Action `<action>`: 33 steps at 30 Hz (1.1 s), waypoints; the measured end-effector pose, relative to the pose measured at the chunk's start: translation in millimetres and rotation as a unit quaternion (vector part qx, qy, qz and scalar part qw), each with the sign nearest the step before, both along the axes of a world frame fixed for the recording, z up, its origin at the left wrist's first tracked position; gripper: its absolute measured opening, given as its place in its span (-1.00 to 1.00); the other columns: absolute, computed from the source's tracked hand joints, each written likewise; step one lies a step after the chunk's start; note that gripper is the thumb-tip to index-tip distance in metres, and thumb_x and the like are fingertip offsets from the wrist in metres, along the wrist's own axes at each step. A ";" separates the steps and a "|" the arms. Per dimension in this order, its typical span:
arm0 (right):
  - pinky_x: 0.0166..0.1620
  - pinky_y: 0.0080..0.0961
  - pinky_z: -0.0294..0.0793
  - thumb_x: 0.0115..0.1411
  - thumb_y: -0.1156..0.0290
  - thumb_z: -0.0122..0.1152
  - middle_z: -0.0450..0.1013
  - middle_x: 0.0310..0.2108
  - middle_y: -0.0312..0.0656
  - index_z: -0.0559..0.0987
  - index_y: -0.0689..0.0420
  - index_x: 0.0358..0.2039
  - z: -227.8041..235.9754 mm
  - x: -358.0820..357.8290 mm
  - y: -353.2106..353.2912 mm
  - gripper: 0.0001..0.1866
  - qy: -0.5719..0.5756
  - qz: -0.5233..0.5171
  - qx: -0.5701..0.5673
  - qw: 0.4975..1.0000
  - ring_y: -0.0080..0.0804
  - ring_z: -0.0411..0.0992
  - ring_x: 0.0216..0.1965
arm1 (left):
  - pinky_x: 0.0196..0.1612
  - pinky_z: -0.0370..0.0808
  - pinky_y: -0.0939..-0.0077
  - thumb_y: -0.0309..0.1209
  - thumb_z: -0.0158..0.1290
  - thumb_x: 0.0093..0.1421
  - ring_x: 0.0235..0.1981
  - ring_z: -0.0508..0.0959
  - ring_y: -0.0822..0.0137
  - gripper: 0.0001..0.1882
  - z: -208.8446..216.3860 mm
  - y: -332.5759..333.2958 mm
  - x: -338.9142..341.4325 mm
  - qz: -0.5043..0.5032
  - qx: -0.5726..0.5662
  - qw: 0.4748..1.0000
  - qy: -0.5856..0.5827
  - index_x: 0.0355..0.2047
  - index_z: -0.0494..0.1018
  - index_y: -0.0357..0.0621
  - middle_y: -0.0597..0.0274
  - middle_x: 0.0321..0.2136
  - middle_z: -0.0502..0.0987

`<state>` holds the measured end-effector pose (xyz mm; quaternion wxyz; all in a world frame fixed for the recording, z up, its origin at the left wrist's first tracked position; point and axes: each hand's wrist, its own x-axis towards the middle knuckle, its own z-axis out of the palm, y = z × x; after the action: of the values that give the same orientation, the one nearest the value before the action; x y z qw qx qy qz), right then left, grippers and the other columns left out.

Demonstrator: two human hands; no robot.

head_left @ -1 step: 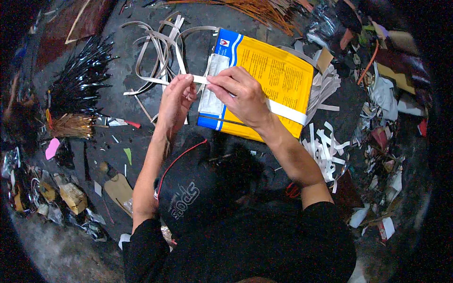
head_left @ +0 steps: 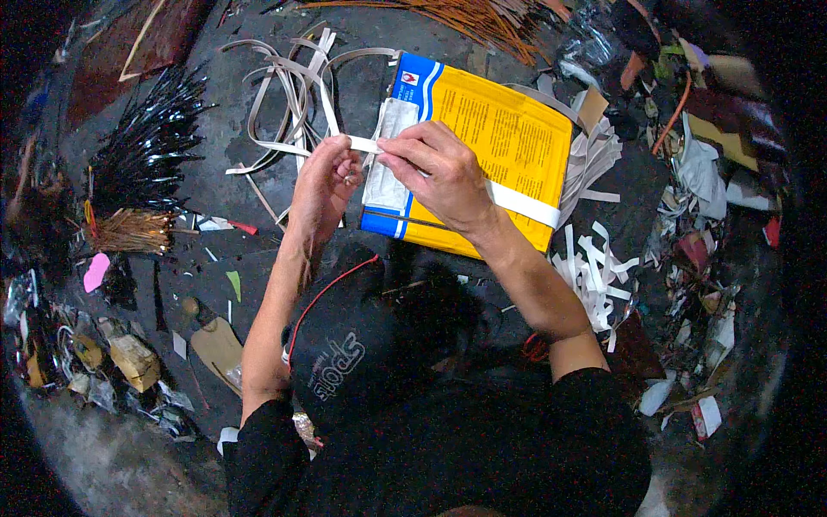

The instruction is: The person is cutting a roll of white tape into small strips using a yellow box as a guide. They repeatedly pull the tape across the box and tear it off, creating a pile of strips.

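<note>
A pale, flat strip [head_left: 363,145] is stretched taut between my two hands. My left hand [head_left: 324,179] pinches it between thumb and curled fingers. My right hand [head_left: 444,172] grips it a little to the right, thumb against forefinger, above a flat yellow and blue printed sack [head_left: 491,112]. A white band [head_left: 524,205] crosses the sack from under my right hand to its right edge. Beneath the hands, a whitish patch [head_left: 392,129] lies on the sack's blue end. Loops of similar strips [head_left: 289,99] spread over the floor to the left.
Grey strip ends [head_left: 594,159] fan out beside the sack, with short white strips [head_left: 599,271] nearer me. A bundle of shiny black strands [head_left: 142,142] lies left; thin orange-brown rods [head_left: 469,21] lie at the far edge. Mixed scraps [head_left: 702,198] litter the right side.
My left hand has turned slightly and its fingers are curled a little more. My right hand, the strip and the sack look unmoved.
</note>
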<state>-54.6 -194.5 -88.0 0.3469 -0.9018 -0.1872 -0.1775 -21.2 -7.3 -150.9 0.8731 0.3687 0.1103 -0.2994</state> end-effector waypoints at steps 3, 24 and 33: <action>-0.29 -0.43 0.49 0.04 0.48 0.36 0.47 -0.40 -0.20 0.63 0.15 -0.29 -0.1 2.6 -1.1 -0.81 0.003 0.006 0.005 1.000 -0.30 0.46 -0.35 | -0.33 0.35 0.73 -0.28 0.08 0.28 -0.43 0.44 0.61 -0.76 32.6 -13.6 -6.7 0.004 0.041 0.999 -0.017 -0.19 0.46 -0.19 0.39 -0.43 0.50; -0.31 -0.44 0.48 0.03 0.48 0.36 0.48 -0.40 -0.19 0.63 0.15 -0.32 0.2 2.0 -0.3 -0.83 0.012 0.009 0.004 1.000 -0.30 0.46 -0.37 | -0.39 0.36 0.75 -0.23 0.10 0.24 -0.45 0.44 0.54 -0.75 -39.2 23.0 20.6 0.017 0.036 0.998 0.053 -0.31 0.45 -0.19 0.30 -0.43 0.49; -0.29 -0.41 0.48 0.02 0.50 0.36 0.47 -0.40 -0.17 0.61 0.16 -0.32 3.7 3.3 -1.6 -0.83 0.004 0.020 0.006 1.000 -0.26 0.46 -0.36 | -0.36 0.31 0.70 -0.25 0.10 0.26 -0.48 0.38 0.60 -0.78 28.8 -10.2 -6.9 -0.048 0.174 0.983 -0.034 -0.32 0.48 -0.16 0.41 -0.48 0.47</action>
<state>-51.3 -196.1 -84.3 0.3561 -0.8967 -0.2022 -0.1678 -28.1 -17.5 -122.1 0.7833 0.5299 0.1137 -0.3043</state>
